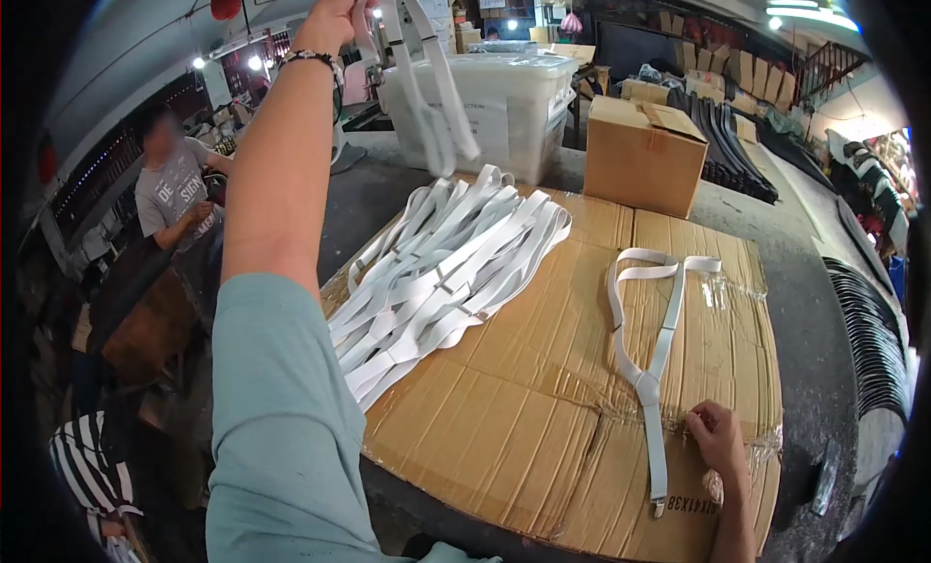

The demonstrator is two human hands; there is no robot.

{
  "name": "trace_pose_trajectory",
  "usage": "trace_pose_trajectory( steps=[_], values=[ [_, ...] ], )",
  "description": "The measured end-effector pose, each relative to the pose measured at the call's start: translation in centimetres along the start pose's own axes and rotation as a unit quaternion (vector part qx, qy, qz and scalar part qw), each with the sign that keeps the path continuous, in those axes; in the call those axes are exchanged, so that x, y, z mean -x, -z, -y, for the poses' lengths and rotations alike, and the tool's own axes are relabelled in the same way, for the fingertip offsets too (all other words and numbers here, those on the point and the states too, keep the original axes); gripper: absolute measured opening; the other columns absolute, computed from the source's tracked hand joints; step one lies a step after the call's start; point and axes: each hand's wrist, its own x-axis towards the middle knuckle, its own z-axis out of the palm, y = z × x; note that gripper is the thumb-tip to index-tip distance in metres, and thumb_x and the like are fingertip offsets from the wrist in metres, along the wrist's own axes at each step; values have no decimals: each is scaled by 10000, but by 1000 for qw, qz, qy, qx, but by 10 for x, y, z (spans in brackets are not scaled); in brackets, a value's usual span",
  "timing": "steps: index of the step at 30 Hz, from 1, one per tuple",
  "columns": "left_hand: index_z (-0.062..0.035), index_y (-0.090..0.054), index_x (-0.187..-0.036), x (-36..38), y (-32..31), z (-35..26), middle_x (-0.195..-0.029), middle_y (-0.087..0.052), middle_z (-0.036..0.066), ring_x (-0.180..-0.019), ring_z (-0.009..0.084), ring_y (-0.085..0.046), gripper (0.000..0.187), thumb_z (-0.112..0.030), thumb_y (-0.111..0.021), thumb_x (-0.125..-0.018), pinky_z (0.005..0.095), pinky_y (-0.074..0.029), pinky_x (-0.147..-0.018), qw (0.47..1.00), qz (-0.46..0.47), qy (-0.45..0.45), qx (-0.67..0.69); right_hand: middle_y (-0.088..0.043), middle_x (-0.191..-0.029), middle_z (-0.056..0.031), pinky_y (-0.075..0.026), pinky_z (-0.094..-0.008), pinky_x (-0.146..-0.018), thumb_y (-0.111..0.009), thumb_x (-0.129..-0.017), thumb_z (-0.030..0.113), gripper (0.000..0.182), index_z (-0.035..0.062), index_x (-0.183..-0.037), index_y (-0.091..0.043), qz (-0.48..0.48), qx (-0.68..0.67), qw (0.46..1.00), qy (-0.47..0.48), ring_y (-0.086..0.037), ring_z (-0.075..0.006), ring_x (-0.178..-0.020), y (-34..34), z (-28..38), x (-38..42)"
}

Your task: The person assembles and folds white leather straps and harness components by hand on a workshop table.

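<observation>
My left hand (337, 22) is raised high at the top of the head view, closed on a pair of white suspenders (424, 97) that hangs down in loops. Below it, a pile of white suspenders (451, 262) lies lengthwise on a flattened cardboard sheet (514, 418). Another single pair of suspenders (651, 388) is laid out on the right part of the cardboard, its Y-joint in the middle and a metal clip at the near end. Just right of that strap, my right hand (716, 437) rests with curled fingers; what they hold, if anything, is hidden.
A closed cardboard box (640, 151) and a translucent plastic bin (475, 107) stand at the table's back. Dark straps (713, 141) lie in rows at the back right, with black stacked items (863, 340) at the right. A person in a grey shirt (175, 194) is at the left.
</observation>
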Motion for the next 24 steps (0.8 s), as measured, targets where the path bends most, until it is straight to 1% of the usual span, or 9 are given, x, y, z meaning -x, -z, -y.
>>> trace_pose_trajectory(
  steps=[3, 5, 7, 11, 15, 16, 19, 20, 24],
  values=[
    [18, -733, -1078, 87, -45, 3, -899, -755, 36, -618, 51, -554, 269, -228, -688, -979, 206, -444, -537, 989, -28, -4, -143, -582, -624, -83, -430, -316, -547, -695, -917, 123, 185, -61, -907, -673, 5, -3, 1000, 1, -528, -116, -579, -1, -2, -1],
    [24, -737, -1087, 99, -1, 44, -927, -769, 58, -575, 63, -533, 251, -190, -688, -966, 218, -427, -507, 981, 17, 46, -189, -579, -621, -84, -424, -319, -540, -694, -917, 122, 181, -58, -911, -672, 10, 0, 1000, -2, -519, -119, -566, 1, 3, 0],
    [28, -738, -1060, 141, 26, 75, -885, -762, 65, -530, 70, -520, 228, -166, -662, -966, 234, -414, -475, 955, 22, 182, -233, -575, -618, -83, -416, -321, -533, -695, -915, 121, 179, -56, -912, -670, 8, -3, 1000, -3, -510, -120, -556, 1, 2, -1],
    [17, -745, -1030, 224, 89, 135, -798, -727, 49, -525, 74, -555, 186, -131, -663, -955, 236, -441, -481, 926, 17, 308, -218, -568, -612, -77, -403, -318, -522, -696, -915, 110, 171, -58, -905, -664, -3, -5, 1000, 8, -493, -116, -545, -1, -3, 0],
    [17, -736, -1073, 300, 125, 170, -853, -726, 84, -607, 100, -607, 201, -141, -665, -972, 259, -508, -558, 876, -12, 451, -169, -575, -618, -72, -401, -310, -522, -688, -920, 86, 151, -62, -903, -660, 1, -25, 1000, 9, -496, -102, -555, -4, -3, -1],
    [17, -721, -1114, 315, 132, 174, -921, -733, 103, -703, 113, -650, 224, -155, -664, -984, 266, -536, -619, 873, 14, 466, -145, -580, -626, -67, -395, -305, -522, -677, -927, 76, 142, -63, -906, -658, -3, -40, 999, 8, -495, -92, -562, -6, -4, -1],
    [3, -700, -1187, 352, 117, 170, -919, -720, 87, -695, 127, -647, 265, -182, -651, -1004, 251, -533, -626, 866, -22, 484, -121, -560, -621, -53, -382, -304, -520, -674, -932, 75, 144, -63, -900, -652, -4, -23, 1000, 5, -474, -89, -561, -6, 1, -1],
    [-2, -668, -1259, 356, 122, 170, -977, -728, 98, -771, 139, -672, 301, -165, -651, -1006, 265, -555, -684, 862, -11, 496, -101, -552, -620, -49, -378, -303, -520, -673, -934, 76, 145, -63, -898, -651, -3, -21, 1000, 3, -467, -88, -561, -5, 1, -1],
    [1, -631, -1325, 373, 126, 156, -1039, -736, 117, -810, 154, -692, 343, -109, -647, -1000, 293, -578, -731, 878, 14, 459, -140, -526, -619, -36, -369, -300, -522, -668, -940, 74, 146, -61, -890, -644, -4, -27, 1000, 5, -446, -83, -567, -7, -4, -2]
  ],
)
